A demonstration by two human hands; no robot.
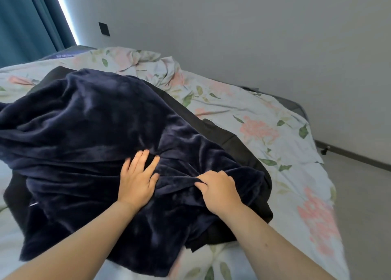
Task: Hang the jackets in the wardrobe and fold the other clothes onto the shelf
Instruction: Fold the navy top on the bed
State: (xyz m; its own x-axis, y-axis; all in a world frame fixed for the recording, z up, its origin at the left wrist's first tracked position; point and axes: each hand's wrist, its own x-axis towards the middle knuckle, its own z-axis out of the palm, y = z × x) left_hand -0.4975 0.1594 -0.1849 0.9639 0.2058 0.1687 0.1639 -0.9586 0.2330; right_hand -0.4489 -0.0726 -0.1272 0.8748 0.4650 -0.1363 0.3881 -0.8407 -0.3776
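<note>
the navy plush garment [95, 131] lies rumpled across the middle of the bed [264, 121], on top of a black garment [239, 144] whose edges show past it toward the bed's far side and its foot. the left hand [137, 178] rests flat on the navy cloth above the bed's near edge, fingers straight and spread, gripping nothing. the right hand [218, 190], just beside it and toward the foot of the bed, has its fingers curled under and pinches a raised fold of the same cloth. the likeliest trouble, as i judge it: the plush pile clings to the black layer below, so a pull on that fold could drag both pieces across the bed together and bunch them. the thick fabric also looks slippery in a shallow pinch, and the fold could slide free. part of the navy piece hangs near the bed's near edge, so a careless tug might tip it off. whether it is a jacket or something to fold, i cannot tell yet. counted: two hands, two dark garments, one bed, one teal curtain [27, 19] beyond the bed's head, one wall switch [104, 29]; no wardrobe, shelf or hanger shows.
</note>
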